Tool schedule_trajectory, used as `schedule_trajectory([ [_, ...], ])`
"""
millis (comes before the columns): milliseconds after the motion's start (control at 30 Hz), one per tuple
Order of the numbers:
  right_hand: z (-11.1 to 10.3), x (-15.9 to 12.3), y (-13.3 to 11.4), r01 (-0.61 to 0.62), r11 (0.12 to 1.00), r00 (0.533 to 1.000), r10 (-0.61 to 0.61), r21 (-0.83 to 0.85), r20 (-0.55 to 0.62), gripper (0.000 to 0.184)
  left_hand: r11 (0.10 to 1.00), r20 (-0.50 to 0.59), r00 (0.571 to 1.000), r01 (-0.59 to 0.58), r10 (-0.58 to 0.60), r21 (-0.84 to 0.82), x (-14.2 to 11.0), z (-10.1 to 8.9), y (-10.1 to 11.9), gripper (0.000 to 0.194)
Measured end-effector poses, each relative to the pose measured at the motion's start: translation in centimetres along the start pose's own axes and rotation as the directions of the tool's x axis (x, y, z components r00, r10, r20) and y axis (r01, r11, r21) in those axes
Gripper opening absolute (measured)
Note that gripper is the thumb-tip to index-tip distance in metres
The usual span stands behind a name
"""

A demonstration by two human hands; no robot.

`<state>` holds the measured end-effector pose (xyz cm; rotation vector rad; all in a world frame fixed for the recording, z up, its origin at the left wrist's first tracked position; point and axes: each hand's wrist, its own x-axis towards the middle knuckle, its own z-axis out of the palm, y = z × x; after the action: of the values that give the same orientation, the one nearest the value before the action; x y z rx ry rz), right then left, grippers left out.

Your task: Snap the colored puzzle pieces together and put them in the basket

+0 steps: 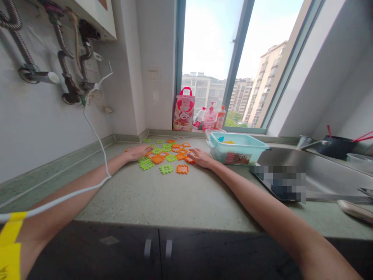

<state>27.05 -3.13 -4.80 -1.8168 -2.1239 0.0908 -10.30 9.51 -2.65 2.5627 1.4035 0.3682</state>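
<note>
Several flat orange and green plastic pieces with notched edges lie loosely spread and partly overlapping on the counter. My left hand (139, 153) rests at the left side of the pile, fingers stretched out over the green pieces (146, 163). At the pile's right side is my right hand (201, 158), its fingers apart and touching or just over the orange pieces (181, 156). Neither hand visibly grips a piece. Closer to me, a green piece (166, 169) and an orange piece (182, 169) lie apart from the rest.
A turquoise tub (237, 149) with yellow and blue pieces stands right of my right hand. Beyond it are a sink (314, 171) and a dark tablet-like device (279, 186). A white cable (100, 144) hangs across my left forearm. Bottles (210, 119) and a pink bag (184, 112) line the window.
</note>
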Motion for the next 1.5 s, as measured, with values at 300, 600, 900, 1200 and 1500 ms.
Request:
schedule_trajectory([
  [300, 0.1, -0.4, 0.0, 0.055, 0.998, 0.998, -0.055, 0.003, -0.020, 0.069, 0.861, -0.148, 0.981, -0.179, 0.123, -0.475, -0.6, -0.9, 1.9, 0.098],
  [600, -1.1, -1.5, -2.1, 0.371, 0.925, 0.913, -0.379, -0.080, -0.148, 0.050, 0.969, -0.014, 0.999, -0.043, 0.048, 0.243, -2.6, -6.3, -2.2, 0.048],
  [900, -0.7, -4.6, -8.9, 0.611, 0.792, 0.789, -0.610, -0.016, -0.079, 0.051, 0.997, 0.424, 0.903, 0.082, -0.073, -0.003, -2.6, -4.9, -0.3, 0.060],
  [1200, -0.6, -4.1, -7.9, 0.542, 0.840, 0.837, -0.538, 0.016, -0.098, 0.051, 0.956, 0.132, 0.977, -0.195, 0.169, 0.220, -3.0, -2.2, 6.3, 0.064],
  [1500, -0.5, -3.8, -7.7, 0.567, 0.821, 0.822, -0.570, 0.074, 0.023, 0.058, 0.908, 0.067, 0.909, -0.415, 0.411, 0.059, -3.6, -1.0, 8.8, 0.058],
])
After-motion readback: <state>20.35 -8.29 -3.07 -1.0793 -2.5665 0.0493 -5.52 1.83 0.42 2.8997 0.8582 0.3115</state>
